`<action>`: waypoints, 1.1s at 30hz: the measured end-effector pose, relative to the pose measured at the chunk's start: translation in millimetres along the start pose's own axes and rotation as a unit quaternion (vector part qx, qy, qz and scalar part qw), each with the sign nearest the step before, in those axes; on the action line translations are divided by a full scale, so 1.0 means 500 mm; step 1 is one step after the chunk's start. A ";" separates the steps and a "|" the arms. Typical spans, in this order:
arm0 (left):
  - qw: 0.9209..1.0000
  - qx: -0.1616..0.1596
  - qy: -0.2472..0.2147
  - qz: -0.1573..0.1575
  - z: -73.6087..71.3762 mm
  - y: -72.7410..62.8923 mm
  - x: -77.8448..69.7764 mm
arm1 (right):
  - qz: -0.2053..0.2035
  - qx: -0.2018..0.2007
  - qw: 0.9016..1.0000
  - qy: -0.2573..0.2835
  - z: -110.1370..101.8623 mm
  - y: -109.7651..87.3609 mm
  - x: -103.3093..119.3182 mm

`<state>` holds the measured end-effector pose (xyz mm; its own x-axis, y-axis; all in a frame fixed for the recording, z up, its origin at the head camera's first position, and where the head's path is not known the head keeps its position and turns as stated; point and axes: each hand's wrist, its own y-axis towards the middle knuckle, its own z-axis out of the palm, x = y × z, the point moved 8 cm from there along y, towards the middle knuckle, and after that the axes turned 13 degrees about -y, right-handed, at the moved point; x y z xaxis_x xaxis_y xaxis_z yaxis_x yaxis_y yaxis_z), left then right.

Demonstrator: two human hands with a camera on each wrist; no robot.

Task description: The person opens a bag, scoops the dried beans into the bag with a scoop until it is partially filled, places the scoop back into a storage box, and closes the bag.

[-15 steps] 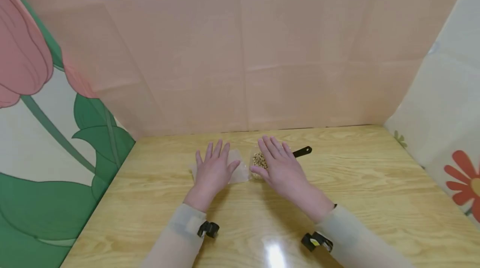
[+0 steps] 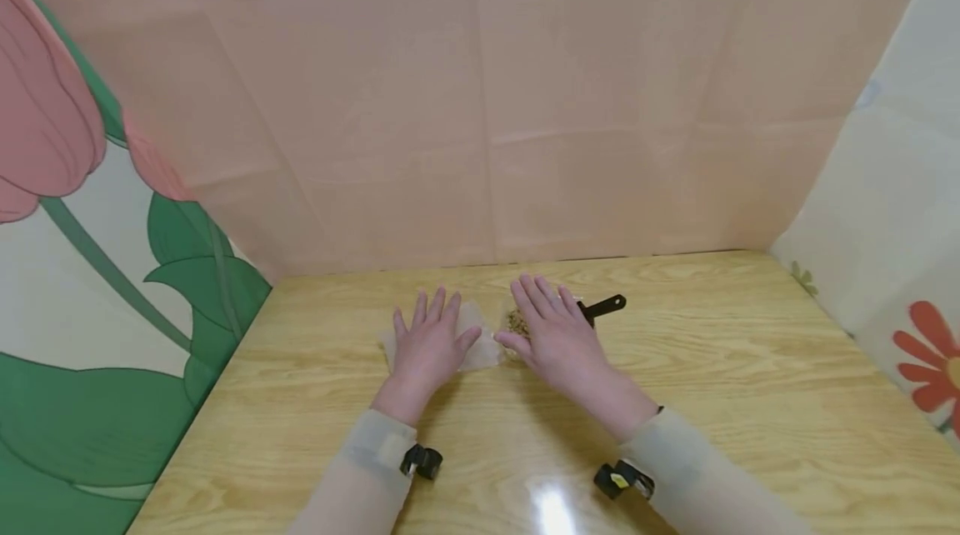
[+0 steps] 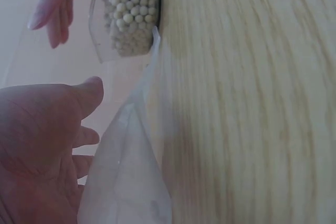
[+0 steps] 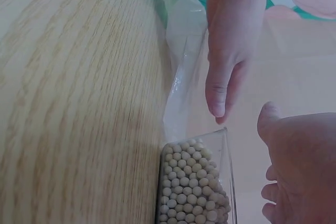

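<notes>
My left hand (image 2: 429, 342) hovers palm down, fingers spread, over a translucent plastic bag (image 2: 480, 349) lying flat on the table. In the left wrist view that bag (image 3: 126, 166) stands a little puffed beside the hand. My right hand (image 2: 558, 341) is held over a clear box of small round beige beads (image 2: 516, 323), its fingers straight and covering much of the box. The right wrist view shows a gap between the hand (image 4: 304, 161) and the beads (image 4: 191, 184). From the box's right side sticks out a black handle (image 2: 606, 305). Neither hand holds anything.
The wood-grain table (image 2: 750, 385) runs back to a pink cloth backdrop (image 2: 480, 102). A flower-printed panel (image 2: 75, 285) borders the left side and a white one (image 2: 885, 210) the right. Small black cameras (image 2: 422, 462) are strapped to both wrists.
My right hand has shifted slightly left, showing more of the black piece by the handle. The left hand keeps nearly the same place over the bag.
</notes>
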<state>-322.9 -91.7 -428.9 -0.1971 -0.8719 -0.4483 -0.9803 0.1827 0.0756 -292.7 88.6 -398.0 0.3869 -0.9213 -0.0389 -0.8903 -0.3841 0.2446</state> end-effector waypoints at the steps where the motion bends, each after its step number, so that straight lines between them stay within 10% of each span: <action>1: 1.000 0.002 0.002 -0.002 0.002 0.000 0.001 | 0.000 0.000 1.000 0.000 0.001 0.000 -0.001; 33: 1.000 0.001 0.002 -0.014 0.026 -0.002 0.019 | 0.013 0.004 1.000 0.014 0.023 0.006 -0.009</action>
<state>-323.7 -94.1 -444.7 -0.1693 -0.8786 -0.4465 -0.9854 0.1588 0.0612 -299.9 91.1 -408.0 0.3708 -0.9287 -0.0061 -0.9015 -0.3616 0.2378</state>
